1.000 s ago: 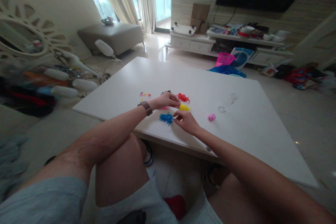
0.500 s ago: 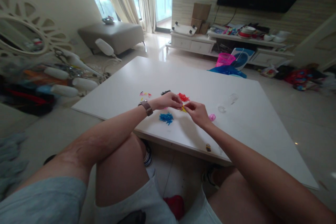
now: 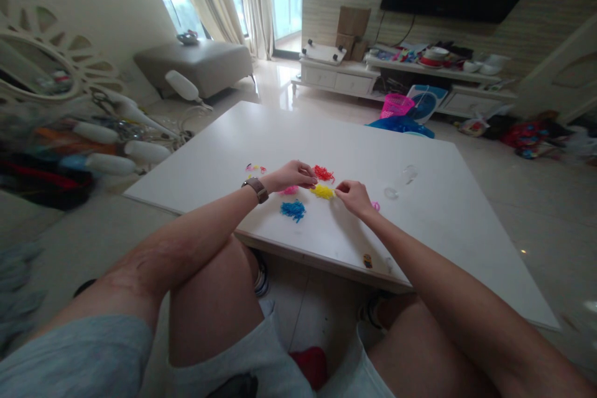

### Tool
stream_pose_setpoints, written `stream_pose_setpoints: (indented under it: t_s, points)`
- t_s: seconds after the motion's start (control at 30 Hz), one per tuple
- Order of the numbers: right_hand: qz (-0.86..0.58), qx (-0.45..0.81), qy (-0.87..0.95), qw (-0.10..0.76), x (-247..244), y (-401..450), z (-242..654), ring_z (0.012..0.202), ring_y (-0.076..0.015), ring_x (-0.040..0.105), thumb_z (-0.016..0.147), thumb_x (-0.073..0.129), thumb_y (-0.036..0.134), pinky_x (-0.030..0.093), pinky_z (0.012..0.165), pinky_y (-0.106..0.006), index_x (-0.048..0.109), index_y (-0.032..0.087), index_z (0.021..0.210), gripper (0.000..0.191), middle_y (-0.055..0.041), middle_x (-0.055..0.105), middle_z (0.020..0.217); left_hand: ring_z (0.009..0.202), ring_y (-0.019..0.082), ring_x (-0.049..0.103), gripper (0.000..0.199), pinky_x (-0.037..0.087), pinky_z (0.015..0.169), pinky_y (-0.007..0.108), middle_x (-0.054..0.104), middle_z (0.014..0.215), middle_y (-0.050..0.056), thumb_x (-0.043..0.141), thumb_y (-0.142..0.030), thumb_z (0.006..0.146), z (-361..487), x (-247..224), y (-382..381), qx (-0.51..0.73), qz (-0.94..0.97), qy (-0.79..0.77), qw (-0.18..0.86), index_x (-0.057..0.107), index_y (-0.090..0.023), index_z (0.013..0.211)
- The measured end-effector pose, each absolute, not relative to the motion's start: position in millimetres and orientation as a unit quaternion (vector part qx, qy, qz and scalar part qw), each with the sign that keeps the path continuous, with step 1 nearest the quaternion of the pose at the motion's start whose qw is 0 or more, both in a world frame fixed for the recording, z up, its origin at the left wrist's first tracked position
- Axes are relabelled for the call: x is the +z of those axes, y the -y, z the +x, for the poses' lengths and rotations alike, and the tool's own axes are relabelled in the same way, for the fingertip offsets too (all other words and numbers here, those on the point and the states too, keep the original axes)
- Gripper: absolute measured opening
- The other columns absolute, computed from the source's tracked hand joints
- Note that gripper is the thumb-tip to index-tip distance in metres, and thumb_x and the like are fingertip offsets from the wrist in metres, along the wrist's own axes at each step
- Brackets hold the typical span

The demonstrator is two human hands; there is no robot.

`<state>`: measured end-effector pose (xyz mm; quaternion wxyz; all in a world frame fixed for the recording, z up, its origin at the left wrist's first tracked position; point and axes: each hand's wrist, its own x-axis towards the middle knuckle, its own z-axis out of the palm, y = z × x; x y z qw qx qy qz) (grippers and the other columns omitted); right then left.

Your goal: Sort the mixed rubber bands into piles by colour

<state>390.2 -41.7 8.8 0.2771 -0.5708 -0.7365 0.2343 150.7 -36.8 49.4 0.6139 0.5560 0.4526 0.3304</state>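
Seemingly narrow are both grips, left hand and right hand, beside the yellow pile, toward the surface's near edge; whether they hold pieces, I cannot tell. Probably picking is underway; next needs delicate pinching.

Smooth tabletop; plastic-looking yellow strands; glossy floor; cloth curtains.

a yellow pile (loose, stringy) lies on the table.
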Motion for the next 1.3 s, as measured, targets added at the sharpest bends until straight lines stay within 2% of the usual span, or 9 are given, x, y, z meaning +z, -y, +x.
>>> stream_pose_setpoints:
  t_s: [0.13,0.23,0.33,0.47,0.6,0.73,1.0,1.17,1.3]
  points:
    - [-0.592,0.230,0.738,0.226,-1.9,36.4,388.1,0.075,-0.0183,0.068,0.080,0.064,0.015,0.047,0.071,-0.027,0.076,0.017,0.079,0.012,-0.0065,0.077,0.082,0.075,0.016,0.073,0.031,0.060,0.077,0.028,0.076,0.081,0.012,0.093,-0.027,0.064,150.2,44.1,37.0,0.320,0.560,-0.449,0.618,0.075,-0.009,0.081]
    - [-0.588,0.217,0.747,0.222,0.3,38.4,383.8,0.076,-0.0194,0.068,0.081,0.064,0.015,0.047,0.072,-0.029,0.076,0.017,0.081,0.012,-0.0073,0.077,0.084,0.076,0.016,0.073,0.031,0.060,0.077,0.028,0.077,0.082,0.012,0.093,-0.028,0.065,149.8,41.4,37.1,0.315,0.568,-0.442,0.618,0.076,-0.009,0.082]
    - [-0.544,0.243,0.757,0.270,9.6,44.9,378.6,0.075,-0.0185,0.068,0.082,0.064,0.019,0.049,0.073,-0.029,0.075,0.016,0.082,0.011,-0.0066,0.077,0.083,0.076,0.015,0.073,0.030,0.060,0.078,0.028,0.077,0.082,0.011,0.092,-0.029,0.066,149.2,40.0,36.5,0.311,0.577,-0.438,0.615,0.076,-0.009,0.083]
    - [-0.460,0.361,0.733,0.349,21.3,54.6,370.2,0.075,-0.0174,0.068,0.085,0.066,0.033,0.051,0.071,-0.028,0.075,0.017,0.087,0.018,-0.0055,0.076,0.084,0.077,0.015,0.073,0.028,0.060,0.080,0.028,0.076,0.080,0.010,0.092,-0.027,0.066,149.2,39.7,35.1,0.313,0.578,-0.432,0.617,0.076,-0.009,0.082]
    - [-0.421,0.466,0.688,0.365,22.2,58.6,363.3,0.073,-0.0184,0.069,0.079,0.073,0.050,0.053,0.069,-0.029,0.075,0.015,0.088,0.036,-0.0079,0.076,0.082,0.074,0.015,0.073,0.028,0.060,0.078,0.028,0.076,0.077,0.010,0.092,-0.026,0.064,150.1,41.0,35.8,0.309,0.588,-0.419,0.619,0.075,-0.010,0.079]
    - [-0.428,0.488,0.661,0.375,21.4,59.6,361.0,0.069,-0.0184,0.069,0.071,0.080,0.057,0.054,0.066,-0.029,0.075,0.015,0.083,0.044,-0.0074,0.075,0.075,0.077,0.016,0.073,0.028,0.060,0.078,0.028,0.077,0.080,0.011,0.091,-0.030,0.067,152.7,43.9,39.8,0.292,0.615,-0.401,0.612,0.076,-0.010,0.081]
    - [-0.460,0.460,0.632,0.421,29.5,56.6,363.4,0.064,-0.0146,0.062,0.070,0.076,0.047,0.050,0.063,-0.027,0.070,0.017,0.072,0.031,-0.0022,0.069,0.068,0.078,0.019,0.074,0.030,0.060,0.080,0.032,0.078,0.083,0.012,0.091,-0.032,0.064,143.9,55.6,34.8,0.272,0.627,-0.424,0.594,0.078,-0.011,0.082]
    - [-0.484,0.443,0.614,0.438,27.1,47.8,370.4,0.061,-0.0134,0.060,0.069,0.072,0.040,0.051,0.063,-0.027,0.065,0.018,0.069,0.023,0.0005,0.065,0.064,0.067,0.017,0.070,0.017,0.055,0.067,0.025,0.076,0.070,0.007,0.086,-0.024,0.063,100.1,52.9,12.1,0.214,0.696,-0.532,0.432,0.079,-0.014,0.075]
    - [-0.491,0.461,0.609,0.420,23.8,44.6,374.1,0.065,-0.0140,0.064,0.068,0.069,0.032,0.054,0.067,-0.027,0.064,0.018,0.070,0.015,-0.0008,0.069,0.067,0.065,0.017,0.068,0.010,0.049,0.061,0.023,0.075,0.068,0.005,0.079,-0.022,0.064,78.3,45.6,5.2,0.164,0.713,-0.575,0.367,0.080,-0.016,0.072]
